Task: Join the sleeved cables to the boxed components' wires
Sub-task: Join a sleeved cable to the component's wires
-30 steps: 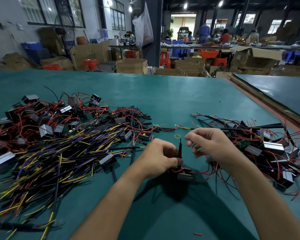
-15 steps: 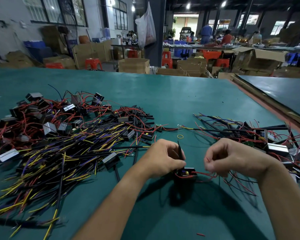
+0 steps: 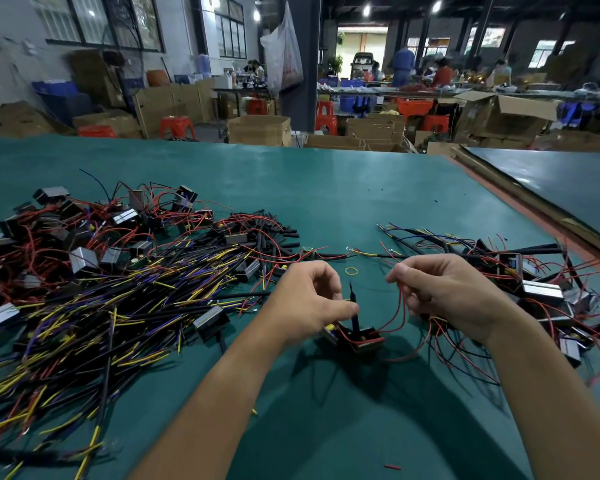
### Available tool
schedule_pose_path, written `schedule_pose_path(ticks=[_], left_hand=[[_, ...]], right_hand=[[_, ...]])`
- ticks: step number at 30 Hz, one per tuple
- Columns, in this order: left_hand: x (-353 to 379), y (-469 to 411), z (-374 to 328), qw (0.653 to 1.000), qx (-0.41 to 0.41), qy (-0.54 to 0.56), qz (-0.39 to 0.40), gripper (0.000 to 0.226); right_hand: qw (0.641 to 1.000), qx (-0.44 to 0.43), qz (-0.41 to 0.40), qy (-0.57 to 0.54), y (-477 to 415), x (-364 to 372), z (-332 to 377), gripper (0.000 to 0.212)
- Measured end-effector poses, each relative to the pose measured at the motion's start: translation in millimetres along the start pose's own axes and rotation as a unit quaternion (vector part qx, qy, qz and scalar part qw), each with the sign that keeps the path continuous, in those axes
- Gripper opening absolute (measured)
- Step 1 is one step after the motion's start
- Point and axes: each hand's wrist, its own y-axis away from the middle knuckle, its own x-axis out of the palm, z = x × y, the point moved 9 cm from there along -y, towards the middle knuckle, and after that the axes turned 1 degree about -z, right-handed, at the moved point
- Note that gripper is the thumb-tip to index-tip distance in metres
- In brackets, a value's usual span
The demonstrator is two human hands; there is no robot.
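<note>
Since half a second ago your right hand (image 3: 454, 296) has risen and come in toward the left one. The red wire (image 3: 400, 308) now stands in a clear arc from the box (image 3: 361, 337) up to your fingertips. Your left hand (image 3: 309, 303) and the box sit about where they were, on the near side of the yellow band (image 3: 351, 270). The band has not shifted on the table (image 3: 326, 188).

Your left hand lies back up, with the forearm coming in from the lower left. Its thumb reaches right and pinches the black cable (image 3: 353, 306) against the curled fingers. The cable stands nearly upright, its thin tip showing above your thumb and its lower end running down to the box. The box is just below that thumb. I cannot tell whether it rests on the table or hangs a little above it.

Your right hand is knuckles up with the fingers curled under. The thumb and forefinger are closed on the red wire. More red wires trail from under the palm toward the right pile (image 3: 534, 289).

The 2 hands are near each other but apart, and the band lies just beyond the gap between them. The left pile (image 3: 101, 306) of cables and boxes spreads out beside your left forearm, as before.
</note>
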Motion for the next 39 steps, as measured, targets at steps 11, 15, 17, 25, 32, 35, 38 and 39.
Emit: schedule_pose_path(ticks=[11,15,17,25,32,35,38,39], left_hand=[[37,23,-14,0.973,0.051,-0.108,0.198,0.024],[28,14,-15,0.986,0.048,-0.086,0.133,0.008],[16,9,-12,0.996,0.021,-0.017,0.082,0.007],[2,5,4,0.995,-0.059,0.073,0.044,0.010],[2,3,4,0.995,-0.059,0.067,0.047,0.016],[1,3,4,0.994,-0.056,0.082,0.046,0.013],[2,3,5,0.993,-0.054,0.093,0.054,0.010],[3,3,5,0.992,-0.055,0.095,0.059,0.007]], right_hand=[[0.997,-0.011,-0.044,-0.062,-4,-2,1,0.014],[0.996,-0.022,-0.053,-0.073,-5,-5,2,0.009],[0.995,-0.023,-0.060,-0.075,-5,-7,1,0.010],[0.995,-0.016,-0.074,-0.072,-1,-11,1,0.013],[0.994,-0.003,-0.098,-0.054,-2,-16,0,0.010],[0.994,-0.001,-0.106,-0.037,-2,-16,-1,0.010],[0.993,0.004,-0.115,-0.028,-2,-18,-3,0.012],[0.993,0.005,-0.117,-0.024,-2,-18,-3,0.014]])
